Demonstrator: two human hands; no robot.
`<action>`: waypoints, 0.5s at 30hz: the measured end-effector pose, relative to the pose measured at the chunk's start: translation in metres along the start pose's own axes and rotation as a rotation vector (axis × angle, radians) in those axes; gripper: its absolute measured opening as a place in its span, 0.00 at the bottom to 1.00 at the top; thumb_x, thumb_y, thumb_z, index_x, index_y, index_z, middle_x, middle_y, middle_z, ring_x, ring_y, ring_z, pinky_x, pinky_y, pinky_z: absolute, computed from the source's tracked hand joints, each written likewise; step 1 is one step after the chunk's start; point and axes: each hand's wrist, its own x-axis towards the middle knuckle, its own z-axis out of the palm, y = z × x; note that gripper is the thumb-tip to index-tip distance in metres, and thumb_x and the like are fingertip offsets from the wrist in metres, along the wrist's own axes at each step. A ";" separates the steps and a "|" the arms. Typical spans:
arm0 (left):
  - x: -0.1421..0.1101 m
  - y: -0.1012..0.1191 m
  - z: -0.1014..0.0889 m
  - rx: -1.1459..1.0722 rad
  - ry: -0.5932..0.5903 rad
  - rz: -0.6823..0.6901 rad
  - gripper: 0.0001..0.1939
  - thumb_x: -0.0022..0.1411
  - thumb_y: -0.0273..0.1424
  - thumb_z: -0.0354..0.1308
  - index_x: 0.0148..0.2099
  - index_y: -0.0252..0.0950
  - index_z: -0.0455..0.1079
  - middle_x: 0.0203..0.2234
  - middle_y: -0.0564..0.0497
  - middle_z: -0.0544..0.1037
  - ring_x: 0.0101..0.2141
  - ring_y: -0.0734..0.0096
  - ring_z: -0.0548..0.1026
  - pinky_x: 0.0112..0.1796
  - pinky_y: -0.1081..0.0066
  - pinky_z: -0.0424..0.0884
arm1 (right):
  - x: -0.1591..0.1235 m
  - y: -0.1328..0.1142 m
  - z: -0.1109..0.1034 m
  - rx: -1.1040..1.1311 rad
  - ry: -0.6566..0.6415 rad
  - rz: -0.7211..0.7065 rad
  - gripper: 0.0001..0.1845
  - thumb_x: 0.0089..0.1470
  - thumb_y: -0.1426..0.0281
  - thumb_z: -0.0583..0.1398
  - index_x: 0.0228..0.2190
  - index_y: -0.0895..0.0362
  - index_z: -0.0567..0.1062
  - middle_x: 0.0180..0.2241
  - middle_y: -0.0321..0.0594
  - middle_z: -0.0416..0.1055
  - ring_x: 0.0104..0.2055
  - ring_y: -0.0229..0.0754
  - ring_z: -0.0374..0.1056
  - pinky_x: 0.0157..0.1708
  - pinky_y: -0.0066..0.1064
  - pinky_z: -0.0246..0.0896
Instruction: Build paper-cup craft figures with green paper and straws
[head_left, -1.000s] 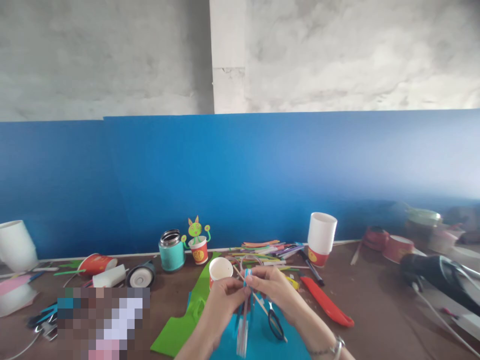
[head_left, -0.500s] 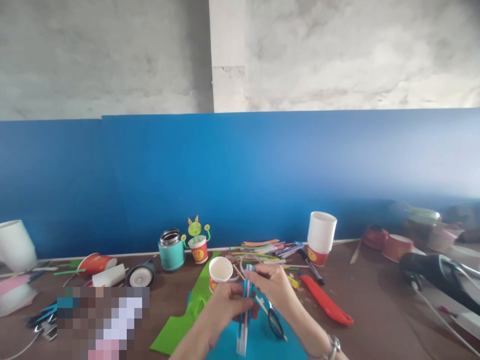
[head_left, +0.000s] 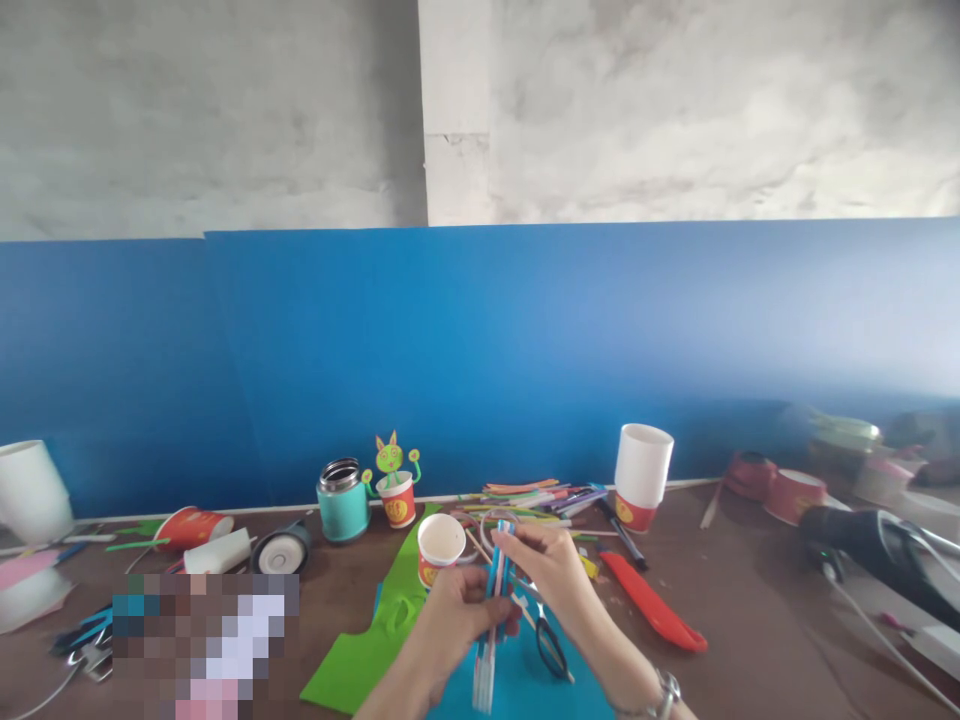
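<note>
- Grip: left hand (head_left: 463, 610) pinches the strips (head_left: 485, 675) midway, right hand (head_left: 544, 560) their top, above the smooth blue sheet (head_left: 555, 695).
- Paper cup (head_left: 441, 541): open, just beyond left hand.
- Red-white cup (head_left: 398, 507): holds a green, eared figure (head_left: 390, 459).
- Teal jar (head_left: 344, 510): open, metal-rimmed, contents hidden.

Strips (head_left: 484, 675) partly hidden by hands (head_left: 457, 608); white cup (head_left: 31, 492) cut by left edge; black object (head_left: 870, 545), perhaps appliance, by right.

I can read no writing here. On the small cup (head_left: 397, 506) and the white stack (head_left: 643, 470), both near my table's (head_left: 750, 620) far edge, the yellow emblems (head_left: 396, 511) are too small to make out.
</note>
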 end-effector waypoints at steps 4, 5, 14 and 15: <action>0.002 -0.002 0.001 -0.024 -0.020 0.023 0.18 0.42 0.40 0.68 0.31 0.31 0.75 0.21 0.48 0.78 0.23 0.70 0.72 0.27 0.73 0.61 | 0.001 -0.002 -0.008 0.060 -0.126 0.059 0.17 0.44 0.56 0.64 0.23 0.60 0.75 0.18 0.33 0.63 0.20 0.33 0.55 0.20 0.26 0.48; 0.003 -0.003 0.000 -0.019 -0.030 0.038 0.19 0.42 0.41 0.67 0.31 0.30 0.74 0.21 0.49 0.78 0.23 0.71 0.72 0.27 0.73 0.61 | 0.002 -0.002 -0.010 0.065 -0.121 0.064 0.17 0.44 0.57 0.64 0.25 0.60 0.75 0.18 0.33 0.64 0.21 0.33 0.56 0.21 0.25 0.49; 0.009 -0.002 -0.012 0.072 0.033 0.078 0.15 0.43 0.39 0.66 0.26 0.31 0.72 0.18 0.53 0.74 0.22 0.74 0.69 0.27 0.73 0.63 | 0.007 -0.002 -0.022 0.064 -0.071 0.044 0.19 0.44 0.54 0.64 0.24 0.59 0.73 0.17 0.30 0.62 0.17 0.31 0.53 0.17 0.25 0.47; 0.008 0.001 -0.013 0.097 0.050 0.097 0.14 0.44 0.39 0.66 0.26 0.31 0.72 0.17 0.54 0.73 0.21 0.75 0.68 0.26 0.73 0.62 | 0.007 -0.003 -0.023 0.053 -0.078 0.035 0.19 0.44 0.54 0.64 0.24 0.59 0.73 0.17 0.30 0.62 0.17 0.31 0.52 0.17 0.25 0.46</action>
